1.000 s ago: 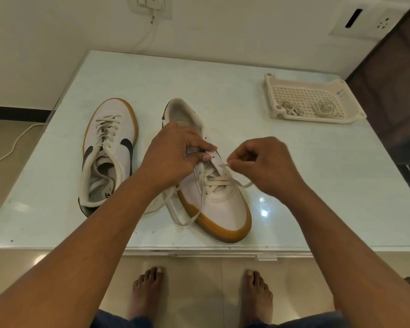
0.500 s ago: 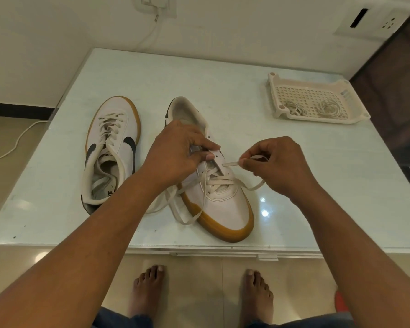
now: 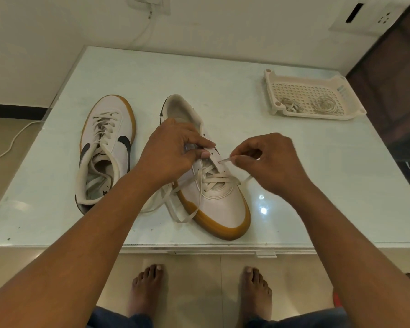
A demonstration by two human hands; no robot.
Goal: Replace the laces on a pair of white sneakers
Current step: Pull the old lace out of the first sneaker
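Observation:
Two white sneakers with tan soles lie on the pale table. The left sneaker [image 3: 104, 147] is fully laced, toe pointing away. The right sneaker [image 3: 219, 202] points its toe toward me and is laced over its lower eyelets only. My left hand [image 3: 173, 153] grips this shoe's upper by the eyelet row, thumb and fingers curled on it. My right hand [image 3: 268, 159] pinches the tip of the cream lace [image 3: 224, 160] just right of the upper eyelets. The lace's other end [image 3: 185, 209] trails loose over the shoe's left side onto the table.
A white perforated plastic tray [image 3: 341, 91] sits at the table's back right, holding coiled laces [image 3: 324, 105]. The table's front edge [image 3: 199, 246] is close to me, with my bare feet below. A wall socket and white cable are behind the table.
My right hand has drawn the lace tip slightly back toward the eyelets. My left hand keeps its hold on the shoe. The camera view shifted a little.

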